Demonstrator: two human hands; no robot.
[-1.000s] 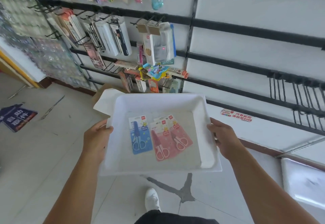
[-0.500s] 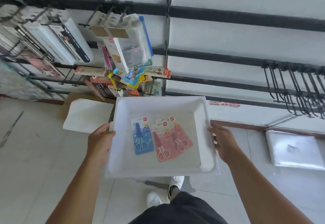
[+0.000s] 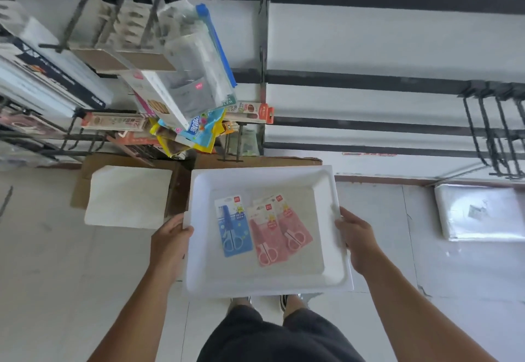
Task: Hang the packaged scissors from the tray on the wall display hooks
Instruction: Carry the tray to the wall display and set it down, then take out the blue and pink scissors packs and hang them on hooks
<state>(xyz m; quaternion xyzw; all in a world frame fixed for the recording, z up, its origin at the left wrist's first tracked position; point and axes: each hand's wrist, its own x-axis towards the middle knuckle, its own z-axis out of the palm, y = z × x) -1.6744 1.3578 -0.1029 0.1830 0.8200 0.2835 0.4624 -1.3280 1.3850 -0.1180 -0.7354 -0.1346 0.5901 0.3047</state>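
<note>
I hold a white tray [image 3: 335, 262] level in front of me. My left hand [image 3: 170, 241] grips its left rim and my right hand [image 3: 356, 236] grips its right rim. Three packaged scissors lie flat inside: a blue pack [image 3: 233, 226] on the left, a pink pack [image 3: 265, 238] in the middle, and a second pink pack [image 3: 292, 226] partly under it on the right. Bare black wall hooks [image 3: 494, 131] stick out at the far right of the white wall display, above and to the right of the tray.
Hooks crowded with stationery packs [image 3: 181, 77] fill the wall display on the left. A cardboard box [image 3: 85, 180] with a white sheet [image 3: 127, 197] on it sits on the floor below them. A stack of clear plastic bags [image 3: 480, 212] lies on the floor at right.
I have stepped closer to the wall and turned right, so the stocked hooks slid left and loom larger. The tray stays in both hands, its packs unmoved.
</note>
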